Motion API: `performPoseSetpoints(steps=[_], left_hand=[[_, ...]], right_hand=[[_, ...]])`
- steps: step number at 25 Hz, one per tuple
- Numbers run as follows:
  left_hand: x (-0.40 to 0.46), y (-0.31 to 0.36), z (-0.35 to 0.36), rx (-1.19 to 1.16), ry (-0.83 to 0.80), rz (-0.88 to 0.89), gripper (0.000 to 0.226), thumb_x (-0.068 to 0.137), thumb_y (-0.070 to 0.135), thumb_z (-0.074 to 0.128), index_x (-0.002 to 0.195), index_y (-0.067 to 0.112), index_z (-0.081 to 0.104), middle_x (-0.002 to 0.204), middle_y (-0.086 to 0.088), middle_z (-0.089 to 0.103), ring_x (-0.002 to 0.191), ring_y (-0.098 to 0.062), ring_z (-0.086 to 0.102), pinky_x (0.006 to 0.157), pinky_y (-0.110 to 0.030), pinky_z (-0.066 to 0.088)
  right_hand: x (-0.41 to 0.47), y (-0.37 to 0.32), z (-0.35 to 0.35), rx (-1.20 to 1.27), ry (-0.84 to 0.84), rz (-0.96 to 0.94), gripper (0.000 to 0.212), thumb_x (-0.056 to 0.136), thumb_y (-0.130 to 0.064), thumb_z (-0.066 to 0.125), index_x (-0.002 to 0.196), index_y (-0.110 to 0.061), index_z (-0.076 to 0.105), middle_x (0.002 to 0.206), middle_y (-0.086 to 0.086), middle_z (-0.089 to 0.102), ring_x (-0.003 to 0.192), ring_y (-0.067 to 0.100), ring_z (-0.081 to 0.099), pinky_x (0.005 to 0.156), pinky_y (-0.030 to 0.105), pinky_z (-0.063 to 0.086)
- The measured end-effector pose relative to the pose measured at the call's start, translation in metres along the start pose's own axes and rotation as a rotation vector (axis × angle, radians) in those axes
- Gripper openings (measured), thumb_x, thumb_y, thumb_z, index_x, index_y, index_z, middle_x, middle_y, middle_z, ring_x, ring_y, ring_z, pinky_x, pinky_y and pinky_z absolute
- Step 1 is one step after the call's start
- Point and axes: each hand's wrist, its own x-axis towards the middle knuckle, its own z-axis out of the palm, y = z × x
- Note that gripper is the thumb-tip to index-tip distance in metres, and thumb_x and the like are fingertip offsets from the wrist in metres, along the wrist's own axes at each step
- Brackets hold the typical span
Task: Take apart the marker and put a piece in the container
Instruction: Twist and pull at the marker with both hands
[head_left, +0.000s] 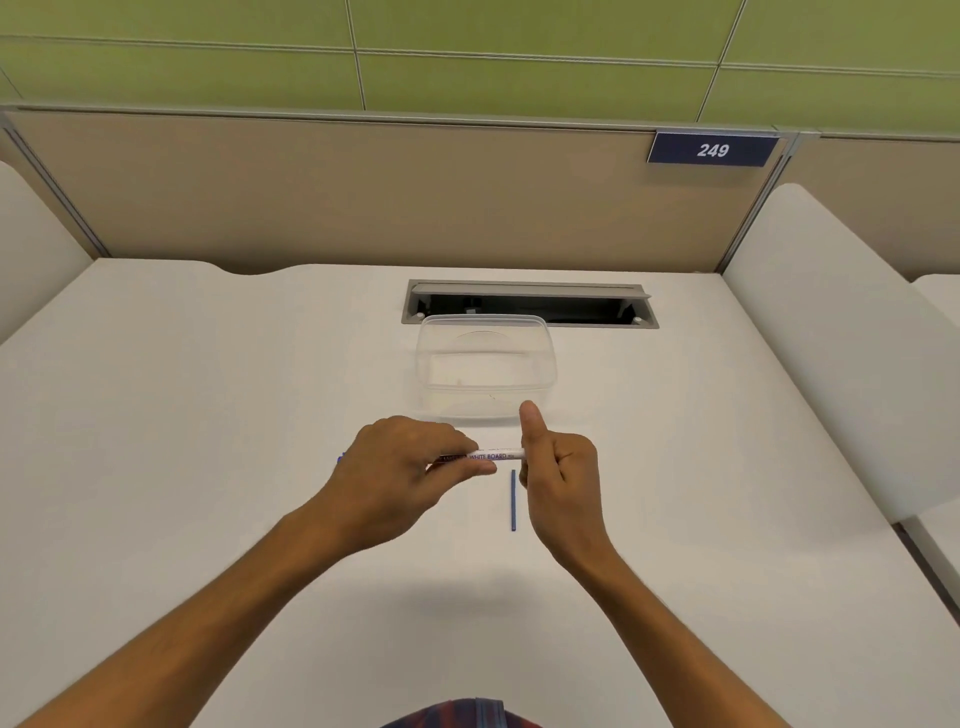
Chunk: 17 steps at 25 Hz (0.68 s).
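Observation:
A white whiteboard marker barrel (491, 456) lies level between both hands, just above the table. My left hand (400, 478) grips its left part; a bit of blue shows past that hand's left side. My right hand (558, 467) has its fingers curled at the barrel's right end, thumb pointing up; what it holds there is hidden. A thin blue stick (512, 500), like an ink core, lies on the table below the hands. The clear plastic container (485, 366) stands empty just beyond the hands.
A grey cable slot (527, 304) is cut into the white desk (208, 415) behind the container. Beige partition walls close the back, with a sign reading 249 (712, 149). White side panels flank the desk.

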Motion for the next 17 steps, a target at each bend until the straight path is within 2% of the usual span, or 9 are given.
performPoseSetpoints(steps=[3,5,6,7,9,11,13,15,17], left_hand=[[0.008,0.001,-0.016,-0.397,-0.242,-0.137,0.028,0.089,0.043,0.062,0.070,0.023,0.070,0.049,0.009,0.047,0.049,-0.008,0.039,0.050,-0.015,0.031],[0.012,0.000,-0.026,-0.493,-0.432,-0.186,0.033,0.090,0.044,0.060,0.068,0.021,0.069,0.049,0.007,0.045,0.048,-0.008,0.036,0.050,-0.015,0.032],[0.012,0.000,-0.027,-0.501,-0.477,-0.200,0.035,0.090,0.045,0.059,0.069,0.020,0.069,0.050,0.006,0.044,0.049,-0.010,0.035,0.049,-0.017,0.033],[0.011,0.000,-0.025,-0.485,-0.456,-0.205,0.034,0.091,0.045,0.059,0.070,0.020,0.069,0.050,0.007,0.044,0.048,-0.008,0.035,0.049,-0.017,0.033],[0.008,0.002,-0.018,-0.312,-0.265,-0.151,0.029,0.091,0.046,0.058,0.077,0.024,0.070,0.052,0.010,0.048,0.049,-0.009,0.039,0.050,-0.019,0.034],[0.004,0.003,-0.009,0.085,-0.054,0.035,0.023,0.090,0.045,0.059,0.091,0.024,0.069,0.061,0.011,0.057,0.050,-0.010,0.044,0.049,-0.028,0.040],[0.001,0.001,0.000,0.404,0.055,0.213,0.023,0.087,0.037,0.068,0.099,0.018,0.069,0.072,0.006,0.064,0.052,-0.016,0.053,0.042,-0.031,0.046],[0.000,-0.002,0.004,0.516,0.123,0.326,0.018,0.085,0.029,0.072,0.094,0.014,0.071,0.070,0.001,0.063,0.050,-0.021,0.053,0.037,-0.030,0.042],[-0.001,-0.003,0.002,0.480,0.159,0.359,0.017,0.090,0.030,0.066,0.090,0.014,0.071,0.064,0.001,0.059,0.048,-0.021,0.048,0.036,-0.030,0.039]], right_hand=[[0.002,-0.008,-0.003,-0.086,0.024,-0.340,0.053,0.103,-0.036,0.042,0.054,-0.028,0.026,0.048,-0.011,0.023,0.048,0.010,0.020,0.048,0.015,0.016],[0.003,-0.010,-0.005,-0.183,0.046,-0.583,0.054,0.107,-0.031,0.034,0.055,-0.020,0.034,0.056,-0.011,0.024,0.055,0.010,0.019,0.052,0.015,0.013],[0.004,-0.008,-0.005,-0.201,0.052,-0.629,0.056,0.108,-0.030,0.032,0.054,-0.015,0.035,0.057,-0.010,0.024,0.056,0.009,0.018,0.053,0.016,0.013],[0.005,-0.007,-0.005,-0.210,0.072,-0.610,0.056,0.107,-0.031,0.033,0.054,-0.014,0.035,0.056,-0.010,0.024,0.056,0.010,0.018,0.053,0.017,0.013],[0.004,-0.004,-0.003,-0.153,0.097,-0.350,0.057,0.105,-0.036,0.041,0.053,-0.017,0.030,0.050,-0.010,0.023,0.050,0.011,0.021,0.049,0.020,0.017],[0.002,0.000,0.001,-0.039,0.050,0.003,0.065,0.100,-0.047,0.046,0.051,-0.010,0.028,0.045,-0.006,0.027,0.046,0.011,0.025,0.048,0.030,0.024],[0.002,0.003,0.002,0.011,0.015,0.209,0.065,0.099,-0.050,0.046,0.048,-0.013,0.028,0.041,-0.008,0.029,0.042,0.011,0.027,0.047,0.031,0.029],[0.003,0.001,0.002,0.013,-0.008,0.264,0.063,0.100,-0.047,0.046,0.047,-0.019,0.028,0.039,-0.010,0.029,0.040,0.010,0.028,0.047,0.026,0.030],[0.003,-0.001,0.000,0.008,-0.023,0.230,0.064,0.101,-0.045,0.045,0.045,-0.022,0.028,0.039,-0.010,0.028,0.040,0.010,0.028,0.046,0.024,0.029]])
